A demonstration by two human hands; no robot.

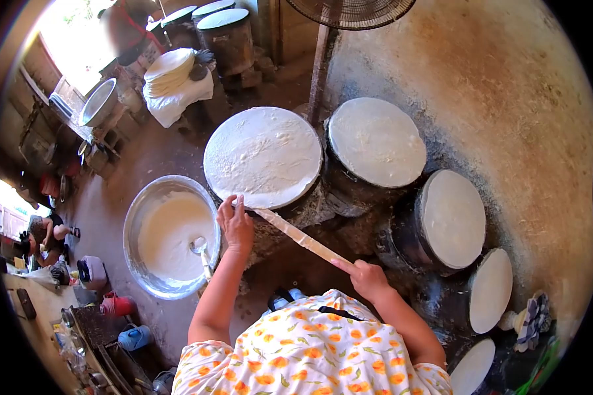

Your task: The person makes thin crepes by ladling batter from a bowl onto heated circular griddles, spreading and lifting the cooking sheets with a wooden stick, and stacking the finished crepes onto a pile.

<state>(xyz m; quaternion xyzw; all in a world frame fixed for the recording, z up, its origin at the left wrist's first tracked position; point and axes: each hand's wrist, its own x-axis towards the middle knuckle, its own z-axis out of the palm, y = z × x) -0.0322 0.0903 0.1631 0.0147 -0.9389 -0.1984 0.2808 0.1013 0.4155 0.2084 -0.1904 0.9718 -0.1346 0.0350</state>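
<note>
My right hand grips one end of a long, flat wooden stick. The stick's far tip reaches the near rim of a large round surface covered with a white, lumpy, steamed-looking sheet. By that rim is my left hand, fingers stretched out and at the sheet's edge, close to the stick's tip. Whether the fingertips pinch the edge is too small to tell. Left of my forearm stands a wide metal basin of thick white batter, with a ladle resting in it.
Several dark drums with white round tops, including one drum, curve along the right wall. A stack of round pale sheets stands behind on a white cloth. A fan hangs overhead. A person sits far left near a red bucket.
</note>
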